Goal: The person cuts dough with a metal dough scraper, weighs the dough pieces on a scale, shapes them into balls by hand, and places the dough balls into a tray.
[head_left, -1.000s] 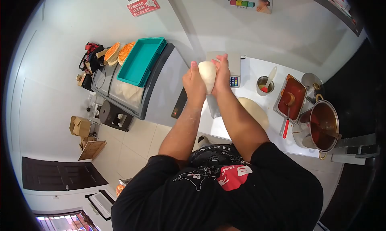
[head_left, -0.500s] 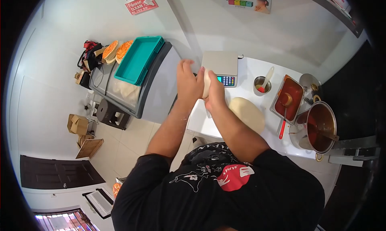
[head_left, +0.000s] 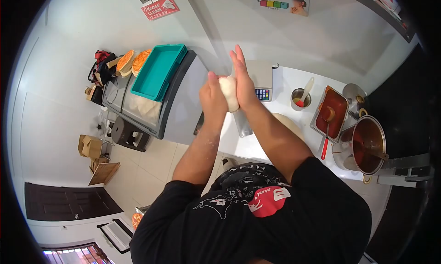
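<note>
A pale lump of dough (head_left: 228, 95) is squeezed between my two hands, above the white table's left end. My left hand (head_left: 213, 98) curls its fingers around the dough's left side, thumb up. Against its other side presses the palm of my right hand (head_left: 244, 82), whose fingers stretch upward. Just behind my right hand is the digital scale (head_left: 261, 71), partly covered by it. Under my right forearm, a pale round of dough (head_left: 287, 124) shows only in part. A flat grey metal piece (head_left: 243, 125) lies below my hands on the table.
On the white table (head_left: 285, 78) stand a small metal cup (head_left: 301, 99) with a spatula, a tray of red sauce (head_left: 331, 110) with a ladle, and a large pot (head_left: 367, 142). Left of me, a chest freezer (head_left: 181, 105) bears a teal tray (head_left: 158, 71) and topped pizza bases (head_left: 140, 61).
The dough in my hands has shifted slightly left and now shows more. My right hand's fingers have straightened upward, while my left hand's fingers have curled in.
</note>
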Tool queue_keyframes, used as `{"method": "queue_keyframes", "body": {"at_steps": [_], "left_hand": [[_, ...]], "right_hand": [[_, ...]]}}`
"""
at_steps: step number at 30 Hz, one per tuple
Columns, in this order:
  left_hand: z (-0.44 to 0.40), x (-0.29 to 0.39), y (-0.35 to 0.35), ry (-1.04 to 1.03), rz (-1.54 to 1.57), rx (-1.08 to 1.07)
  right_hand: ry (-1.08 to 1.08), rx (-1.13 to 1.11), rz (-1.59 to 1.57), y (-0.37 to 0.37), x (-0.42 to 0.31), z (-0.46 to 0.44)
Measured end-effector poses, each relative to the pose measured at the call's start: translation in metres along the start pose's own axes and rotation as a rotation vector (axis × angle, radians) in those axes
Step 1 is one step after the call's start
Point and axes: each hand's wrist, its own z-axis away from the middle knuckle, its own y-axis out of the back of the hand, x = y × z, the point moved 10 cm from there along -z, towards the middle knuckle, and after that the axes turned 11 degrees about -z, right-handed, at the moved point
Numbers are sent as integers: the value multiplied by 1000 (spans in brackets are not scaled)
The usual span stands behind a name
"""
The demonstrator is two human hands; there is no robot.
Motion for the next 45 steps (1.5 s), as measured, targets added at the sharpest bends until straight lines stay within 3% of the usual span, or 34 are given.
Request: {"method": "queue_keyframes", "body": {"at_steps": [2,5,8,9,12,13,14,16,17,20,21,24,25,27,29,32,33,36,37,40,44,45], "left_hand": [[-5,-4,8,48,48,61],[-22,-16,22,137,135,168],[-13,37,3,-550,-409,271],[-10,35,4,-542,-405,263],[-33,44,-18,-352,-656,-114],[-34,50,-14,-343,-657,-110],[-37,40,-7,-150,-365,-152],[-41,20,-16,213,237,-216],[-41,21,-20,209,242,-216],[-36,45,1,-115,167,70],[-37,40,4,-111,163,66],[-46,11,30,2,-347,154],[-47,7,30,4,-350,157],[-53,-10,23,119,-106,132],[-57,-18,14,181,19,127],[-38,60,-8,-591,-581,152],[-45,64,-9,-596,-577,153],[-67,-14,-20,263,122,-227],[-65,-17,-20,270,121,-222],[-67,28,6,-176,-55,119],[-60,18,-2,-27,-280,-22],[-60,20,-7,-32,-278,-20]], "right_hand": [[-52,40,45,6,13,1],[-400,222,-43,20,42,38],[-254,194,167,34,43,15],[-186,179,269,39,42,11],[-54,40,307,14,-1,-11],[-8,-33,327,-1,-16,-11],[-16,-31,328,-11,-23,-8],[87,-73,-210,-38,-48,-9],[91,-76,-207,-41,-51,-12],[-161,-383,-485,-76,-33,-10],[-162,-377,-487,-70,-22,-16],[83,-232,249,-31,18,-42],[80,-235,247,-37,17,-27],[-201,53,-26,-19,35,6],[-130,97,32,-9,38,-3],[-12,219,146,22,39,-3],[11,126,157,20,33,-19],[32,-66,181,7,23,-37],[-39,-106,85,3,27,-39],[-156,-190,-111,-15,23,-49],[-218,-260,-111,-20,26,-45],[-162,-161,-39,-13,29,-53]]}}
